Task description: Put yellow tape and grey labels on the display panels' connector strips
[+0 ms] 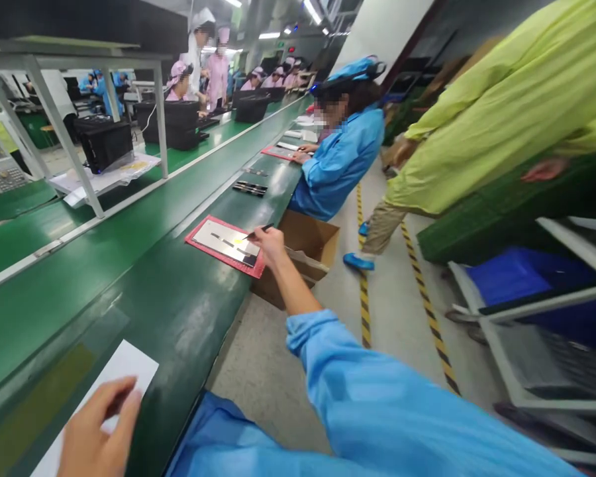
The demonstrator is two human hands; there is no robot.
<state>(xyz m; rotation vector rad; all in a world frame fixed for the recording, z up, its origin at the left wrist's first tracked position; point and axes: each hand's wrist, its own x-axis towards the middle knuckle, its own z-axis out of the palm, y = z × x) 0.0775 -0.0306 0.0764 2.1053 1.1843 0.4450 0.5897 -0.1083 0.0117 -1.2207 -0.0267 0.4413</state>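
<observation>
Reaching forward, my right hand (272, 245) is closed around a thin dark pen-like tool (258, 232), perhaps tweezers. Its tip is over a pale rectangular panel (213, 233) with dark strips and a small yellow patch. The panel lies on a red bubble-wrap sheet (195, 242) on the green bench. At the lower left, my left hand (99, 427) is over a white sheet (135, 361). Thumb and index are curled together in a pinch; anything between them is too small or hidden to make out.
The green bench (169, 324) runs away from me, with several dark strips (249, 188) farther along. A co-worker in blue (345, 159) sits ahead; a cardboard box (322, 238) stands below the edge. A person in yellow-green (487, 112) and a cart (551, 291) are at the right.
</observation>
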